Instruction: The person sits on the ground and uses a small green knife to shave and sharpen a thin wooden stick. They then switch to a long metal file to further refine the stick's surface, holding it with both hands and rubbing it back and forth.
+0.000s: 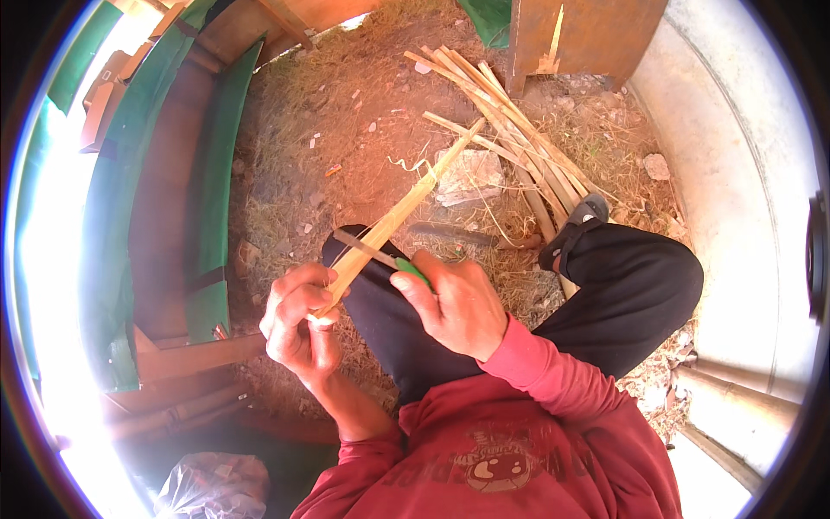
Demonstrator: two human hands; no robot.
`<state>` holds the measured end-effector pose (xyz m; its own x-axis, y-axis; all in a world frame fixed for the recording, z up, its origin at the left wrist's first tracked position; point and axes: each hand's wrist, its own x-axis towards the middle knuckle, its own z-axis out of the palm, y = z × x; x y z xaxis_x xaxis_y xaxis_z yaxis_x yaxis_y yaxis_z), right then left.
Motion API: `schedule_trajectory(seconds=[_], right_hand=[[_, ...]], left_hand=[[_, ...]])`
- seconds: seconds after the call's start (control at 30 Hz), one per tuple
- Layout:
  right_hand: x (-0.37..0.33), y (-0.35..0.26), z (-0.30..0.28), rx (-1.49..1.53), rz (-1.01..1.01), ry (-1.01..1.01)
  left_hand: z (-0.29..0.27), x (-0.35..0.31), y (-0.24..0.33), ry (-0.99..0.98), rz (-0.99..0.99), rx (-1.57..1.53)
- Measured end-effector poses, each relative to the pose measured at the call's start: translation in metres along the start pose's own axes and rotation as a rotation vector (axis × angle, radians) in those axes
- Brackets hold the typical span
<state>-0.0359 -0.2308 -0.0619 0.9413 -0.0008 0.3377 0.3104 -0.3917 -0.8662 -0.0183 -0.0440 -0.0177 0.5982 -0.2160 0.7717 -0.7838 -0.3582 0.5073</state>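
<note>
A long pale bamboo strip (386, 223) slants up and away from me, its near end gripped in my left hand (298, 322). My right hand (458, 303) is closed round the green handle of a knife (373, 251). The knife's narrow blade lies across the strip, a little beyond my left fingers. Thin curled shavings (415, 166) cling to the strip farther up. Its far end reaches over a pale stone block (469, 177) on the ground. My left knee, in black trousers, is beneath the blade.
Several split bamboo strips (519, 130) lie in a bundle beyond my sandalled foot (577, 227). A rusty brown panel (588, 39) stands at the far right, beside a pale curved wall (735, 130). Green-edged boards (194, 216) line the left, with a plastic bag (216, 484) at the lower left.
</note>
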Motion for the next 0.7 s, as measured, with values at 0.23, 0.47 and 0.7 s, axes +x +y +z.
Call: schedule_trajectory(seconds=[0.23, 0.47, 0.7], right_hand=[[0.004, 0.014, 0.028, -0.268, 0.006, 0.059], [0.015, 0.046, 0.064, -0.401, -0.145, 0.188], [0.01, 0.05, 0.067, -0.435, -0.113, 0.202]], left_hand=[[-0.006, -0.003, -0.003, 0.08, -0.085, -0.002], [-0.024, -0.012, -0.007, 0.125, -0.224, 0.039], [-0.026, -0.013, -0.009, 0.118, -0.223, 0.043]])
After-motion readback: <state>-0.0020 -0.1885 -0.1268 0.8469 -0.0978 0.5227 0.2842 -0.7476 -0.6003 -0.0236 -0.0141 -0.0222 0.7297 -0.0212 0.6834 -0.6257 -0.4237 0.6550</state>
